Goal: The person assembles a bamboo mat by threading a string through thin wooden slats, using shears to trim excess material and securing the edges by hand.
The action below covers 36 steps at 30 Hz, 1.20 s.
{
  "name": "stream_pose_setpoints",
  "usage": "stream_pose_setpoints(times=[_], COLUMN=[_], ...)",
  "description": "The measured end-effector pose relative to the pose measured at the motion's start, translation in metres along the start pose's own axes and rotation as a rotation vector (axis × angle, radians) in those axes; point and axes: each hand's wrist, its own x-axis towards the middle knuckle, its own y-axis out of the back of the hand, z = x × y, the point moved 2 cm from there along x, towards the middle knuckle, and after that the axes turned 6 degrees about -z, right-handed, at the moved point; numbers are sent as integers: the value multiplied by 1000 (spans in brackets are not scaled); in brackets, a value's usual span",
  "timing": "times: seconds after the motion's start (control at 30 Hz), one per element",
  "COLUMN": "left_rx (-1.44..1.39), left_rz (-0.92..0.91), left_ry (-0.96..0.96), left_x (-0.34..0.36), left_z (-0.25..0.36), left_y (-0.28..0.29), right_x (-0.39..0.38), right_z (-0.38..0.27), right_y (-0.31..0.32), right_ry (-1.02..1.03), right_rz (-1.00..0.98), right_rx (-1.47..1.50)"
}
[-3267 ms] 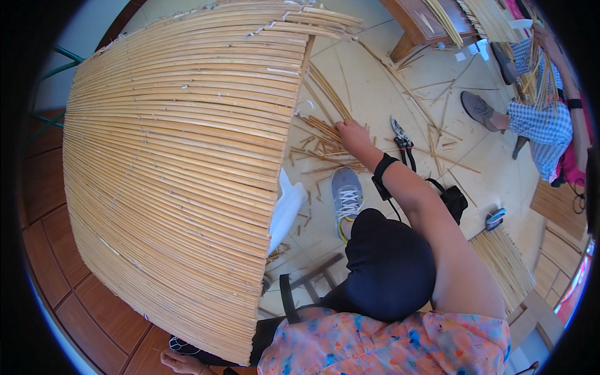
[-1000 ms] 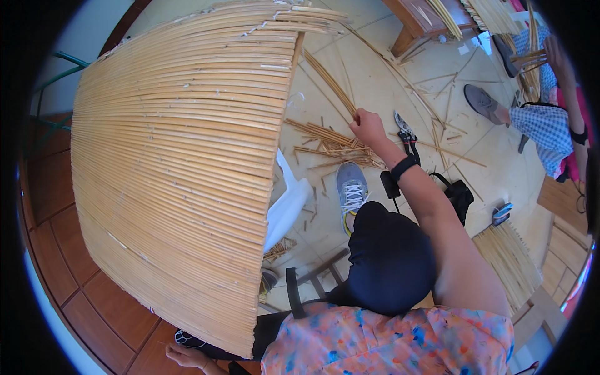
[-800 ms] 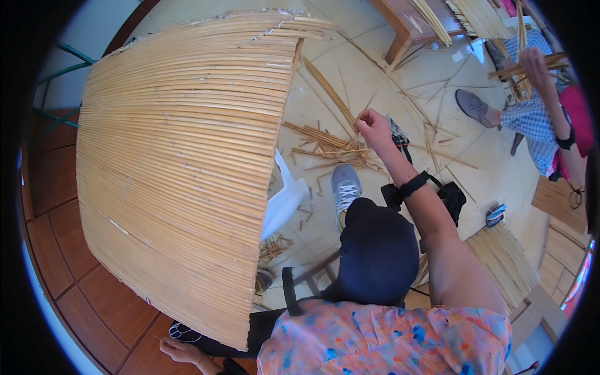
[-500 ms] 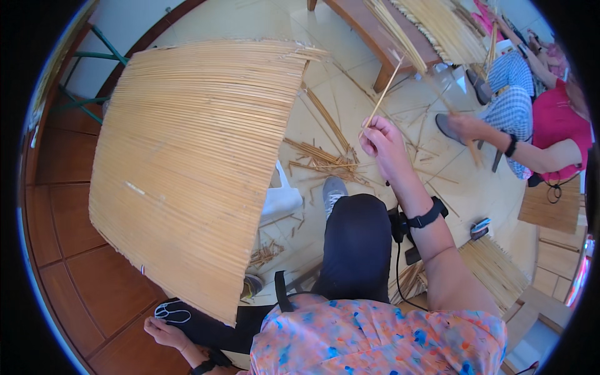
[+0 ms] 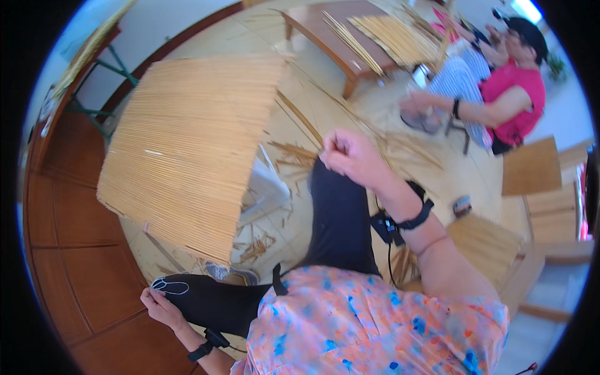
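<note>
A large mat of straight straw-coloured stalks (image 5: 187, 140) slopes in front of me, over my left side. My right hand (image 5: 353, 159) is closed above my right knee, beside the mat's right edge; it is blurred, and whatever its fingers hold is hard to make out. Down at the lower left, my left hand (image 5: 161, 306) pinches a thin white cord (image 5: 176, 287), whose loops lie over my left knee. Part of a white object (image 5: 265, 194) shows beneath the mat.
Loose stalks (image 5: 294, 153) and short cut pieces (image 5: 256, 247) litter the tiled floor. A low wooden table (image 5: 306, 22) at the back holds another stalk mat (image 5: 394, 37). To the right, a person in a pink top (image 5: 515, 100) sits working. Another mat (image 5: 481, 244) lies at my right.
The view has shifted, bringing more of the seated person in. My right hand has come down and left; the thin stalk it held upright no longer shows clearly. My left hand still holds the cord.
</note>
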Motion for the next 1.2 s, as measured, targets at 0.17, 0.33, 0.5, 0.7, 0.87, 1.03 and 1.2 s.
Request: stream_pose_setpoints(times=[0.17,0.33,0.5,0.7,0.87,1.03,1.2], left_rx=[26,45,177,357,437,464,499], left_rz=[-1,-6,-31,-61,-99,-174,-209], left_ry=[-36,-37,-41,-81,-83,-68,-50], left_x=[-6,-2,1,3,11,29,32], left_z=[-10,-13,-17,-6,-12,1,12], left_y=[4,4,3,0,-1,-17,-22], right_x=[-28,-73,-162,-284,-346,-373,-398], right_z=[17,116,277,381,418,470,484], right_y=[36,107,152,124,89,80,70], right_ry=[-50,-309,-781,-1300,-1537,-1496,-1375], right_rz=[270,559,335,-78,209,-343,-305], right_rx=[-129,-215,-941,-730,-193,-639,-833])
